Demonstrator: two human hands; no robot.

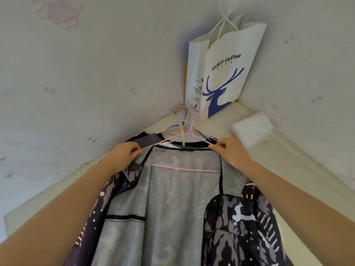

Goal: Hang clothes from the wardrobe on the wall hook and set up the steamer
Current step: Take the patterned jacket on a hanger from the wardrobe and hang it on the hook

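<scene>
A grey and black camouflage jacket hangs open on a pink wire hanger, its pale lining facing me. Several thin hangers, pink, blue and white, bunch together above it at the wall hook, which sits low in the room corner. My left hand pinches the jacket's left shoulder by the collar. At the other end of the collar my right hand grips the right shoulder. No steamer is in view.
A white paper bag with a blue deer print hangs by its cords in the corner above the hangers. A pale pink and white blurred object sits at the wall to the right. Patterned wallpaper covers both walls.
</scene>
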